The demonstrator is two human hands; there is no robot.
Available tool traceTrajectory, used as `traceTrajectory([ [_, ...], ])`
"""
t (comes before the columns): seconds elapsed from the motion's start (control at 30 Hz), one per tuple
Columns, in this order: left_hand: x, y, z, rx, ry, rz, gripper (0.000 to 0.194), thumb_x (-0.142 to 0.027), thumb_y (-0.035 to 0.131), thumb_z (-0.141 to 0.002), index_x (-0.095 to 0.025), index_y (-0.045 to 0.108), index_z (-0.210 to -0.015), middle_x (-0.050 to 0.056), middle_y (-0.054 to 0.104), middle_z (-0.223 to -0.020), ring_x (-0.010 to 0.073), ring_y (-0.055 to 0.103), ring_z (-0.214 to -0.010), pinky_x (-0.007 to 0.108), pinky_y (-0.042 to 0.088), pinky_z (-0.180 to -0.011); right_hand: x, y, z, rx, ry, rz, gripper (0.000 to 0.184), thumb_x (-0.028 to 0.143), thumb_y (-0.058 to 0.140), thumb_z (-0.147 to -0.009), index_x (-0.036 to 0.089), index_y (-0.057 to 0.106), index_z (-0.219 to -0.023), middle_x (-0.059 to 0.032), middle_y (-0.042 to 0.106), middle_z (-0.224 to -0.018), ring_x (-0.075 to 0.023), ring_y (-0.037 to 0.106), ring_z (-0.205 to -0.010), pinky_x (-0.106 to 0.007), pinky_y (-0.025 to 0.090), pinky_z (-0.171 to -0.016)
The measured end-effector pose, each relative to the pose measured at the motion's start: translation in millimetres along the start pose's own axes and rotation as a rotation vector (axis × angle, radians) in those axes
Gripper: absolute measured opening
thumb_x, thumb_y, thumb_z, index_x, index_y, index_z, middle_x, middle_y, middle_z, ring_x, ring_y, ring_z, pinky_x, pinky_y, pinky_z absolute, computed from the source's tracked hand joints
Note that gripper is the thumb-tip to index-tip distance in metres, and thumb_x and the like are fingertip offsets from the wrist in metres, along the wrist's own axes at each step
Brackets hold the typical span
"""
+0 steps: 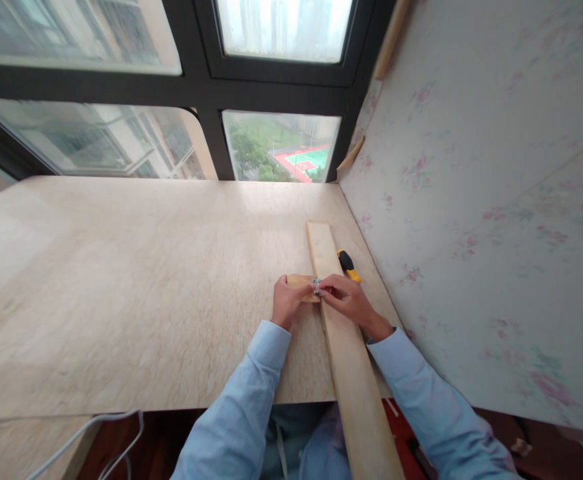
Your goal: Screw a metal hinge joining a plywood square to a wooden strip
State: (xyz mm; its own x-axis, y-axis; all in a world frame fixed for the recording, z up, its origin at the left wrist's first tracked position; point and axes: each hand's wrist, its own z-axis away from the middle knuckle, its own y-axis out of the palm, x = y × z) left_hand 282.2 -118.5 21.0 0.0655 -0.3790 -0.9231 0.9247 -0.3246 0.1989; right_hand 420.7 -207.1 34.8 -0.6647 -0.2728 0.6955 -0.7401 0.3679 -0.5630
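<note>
A long pale wooden plank [344,347] lies on the marble-look tabletop [121,287], running from near the window toward me and past the table's front edge. My left hand [286,301] is closed on a small wooden block [299,281] pressed against the plank's left side. My right hand [349,297] rests across the plank with its fingertips pinched on a small metal part [316,285] where block and plank meet. What kind of part it is I cannot make out.
A yellow and black tool [347,265] lies just right of the plank, near a floral-papered wall [481,200]. Dark-framed windows [271,87] stand behind the table. White cable [91,433] hangs below the table's front left edge.
</note>
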Motion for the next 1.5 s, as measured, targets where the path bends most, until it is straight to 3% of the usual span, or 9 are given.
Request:
traceTrajectory([
  [0.2, -0.9, 0.1, 1.2, -0.008, -0.002, -0.012, 0.041, -0.020, 0.081, -0.050, -0.011, 0.059, -0.083, 0.006, 0.067, -0.075, 0.0164, 0.063, -0.063, 0.022, 0.047, -0.049, -0.3, 0.2, 0.6, 0.010, -0.063, -0.004, 0.013, 0.024, 0.059, -0.089, 0.023, 0.069, -0.096, -0.0061, 0.072, -0.089, -0.0183, 0.066, -0.084, -0.032, 0.053, -0.074],
  [0.43, -1.4, 0.4, 2.2, -0.014, 0.013, -0.029, 0.037, -0.020, 0.080, -0.052, -0.011, 0.059, -0.081, 0.004, 0.066, -0.071, 0.0147, 0.061, -0.060, 0.021, 0.046, -0.048, -1.1, -3.8, 2.0, 0.081, -0.003, -0.063, 0.019, 0.029, 0.055, -0.092, 0.025, 0.071, -0.101, -0.0073, 0.071, -0.099, -0.0197, 0.066, -0.093, -0.036, 0.054, -0.082],
  [0.77, 0.7, -0.3, 0.6, -0.003, 0.021, -0.031, 0.037, -0.019, 0.080, -0.052, -0.012, 0.058, -0.081, 0.004, 0.066, -0.072, 0.0155, 0.062, -0.061, 0.023, 0.048, -0.051, -1.6, 0.6, 0.0, 0.067, 0.026, 0.072, 0.018, 0.039, 0.062, -0.088, 0.022, 0.064, -0.081, -0.0041, 0.064, -0.078, -0.0177, 0.058, -0.073, -0.030, 0.047, -0.067],
  [0.93, 0.1, 0.1, 1.0, 0.005, 0.029, -0.020, 0.037, -0.019, 0.079, -0.052, -0.011, 0.058, -0.081, 0.004, 0.066, -0.072, 0.0156, 0.062, -0.061, 0.024, 0.049, -0.051, -2.5, -2.1, 1.2, 0.074, 0.006, 0.016, 0.019, 0.038, 0.064, -0.087, 0.023, 0.067, -0.099, -0.0053, 0.064, -0.087, -0.0184, 0.060, -0.080, -0.031, 0.050, -0.070],
  [1.03, 1.2, 0.1, 0.4, -0.002, 0.022, -0.025, 0.039, -0.021, 0.081, -0.052, -0.011, 0.059, -0.082, 0.005, 0.066, -0.074, 0.0161, 0.063, -0.063, 0.023, 0.049, -0.052, -0.7, -2.7, 0.8, 0.092, -0.023, 0.002, 0.016, 0.034, 0.056, -0.092, 0.025, 0.068, -0.098, -0.0064, 0.066, -0.092, -0.0188, 0.062, -0.086, -0.033, 0.051, -0.076],
  [1.23, 0.1, -0.2, 1.2, -0.008, 0.004, -0.038, 0.038, -0.020, 0.081, -0.052, -0.011, 0.059, -0.082, 0.005, 0.067, -0.074, 0.0164, 0.063, -0.063, 0.023, 0.047, -0.050, 2.2, 0.6, -0.1, 0.062, 0.004, 0.078, 0.017, 0.037, 0.061, -0.089, 0.023, 0.065, -0.082, -0.0045, 0.062, -0.078, -0.0186, 0.058, -0.074, -0.032, 0.047, -0.068],
  [1.37, -3.7, 1.0, 3.8, -0.026, -0.018, -0.023, 0.037, -0.018, 0.081, -0.051, -0.012, 0.059, -0.080, 0.003, 0.066, -0.071, 0.0160, 0.063, -0.061, 0.023, 0.047, -0.050, 3.9, -0.8, -0.5, 0.041, 0.040, 0.076, 0.020, 0.042, 0.062, -0.087, 0.023, 0.064, -0.081, -0.0045, 0.062, -0.079, -0.0186, 0.057, -0.073, -0.031, 0.046, -0.066],
  [1.5, -6.0, 2.8, 5.0, -0.031, -0.036, 0.001, 0.038, -0.016, 0.081, -0.051, -0.012, 0.060, -0.081, 0.004, 0.068, -0.072, 0.0169, 0.064, -0.062, 0.024, 0.050, -0.053, 5.2, -12.3, -3.1, -0.049, 0.091, 0.129, 0.018, 0.036, 0.054, -0.093, 0.022, 0.063, -0.084, -0.0045, 0.062, -0.080, -0.0183, 0.057, -0.074, -0.032, 0.046, -0.068],
])
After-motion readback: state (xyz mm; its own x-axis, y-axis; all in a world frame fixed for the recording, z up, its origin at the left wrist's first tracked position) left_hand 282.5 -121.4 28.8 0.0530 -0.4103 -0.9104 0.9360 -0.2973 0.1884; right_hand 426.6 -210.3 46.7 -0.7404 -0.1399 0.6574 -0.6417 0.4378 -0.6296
